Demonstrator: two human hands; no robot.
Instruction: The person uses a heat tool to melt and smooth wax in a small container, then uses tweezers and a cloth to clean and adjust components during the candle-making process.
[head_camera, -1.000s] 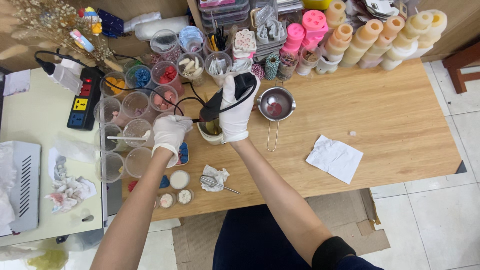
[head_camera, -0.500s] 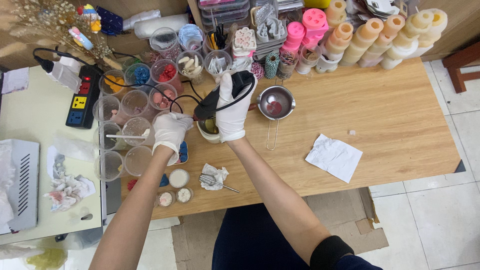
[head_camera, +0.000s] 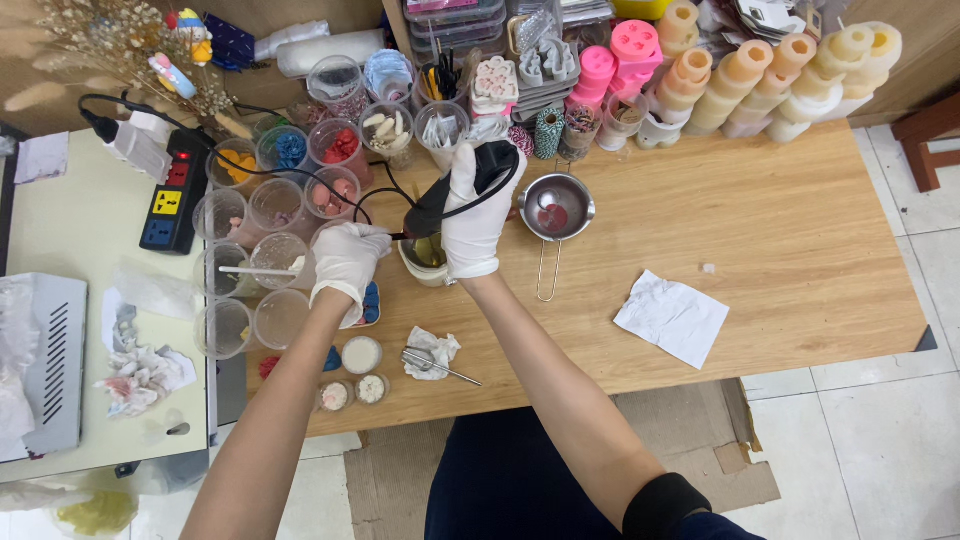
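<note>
My right hand (head_camera: 472, 225), in a white glove, grips a black corded heat tool (head_camera: 452, 190) and points its nozzle down at a small cream cup (head_camera: 424, 259) holding yellowish liquid. My left hand (head_camera: 347, 262), also gloved, rests just left of that cup with its fingers curled; what it holds, if anything, is hidden. A small metal pouring pot (head_camera: 556, 209) with red residue and a wire handle stands right of the right hand. The tool's black cord (head_camera: 300, 172) loops back to a black power strip (head_camera: 172, 193).
Several clear plastic cups (head_camera: 272, 204) with coloured bits crowd the left of the wooden table (head_camera: 760, 220). Silicone moulds and candle cylinders (head_camera: 740, 70) line the back. A white paper (head_camera: 671, 317), crumpled tissue with a metal tool (head_camera: 432, 356) and small round dishes (head_camera: 358, 356) lie near the front edge.
Both hands, the heat tool and the cup stay in the same pose; the view shifts slightly and nothing is picked up or let go.
</note>
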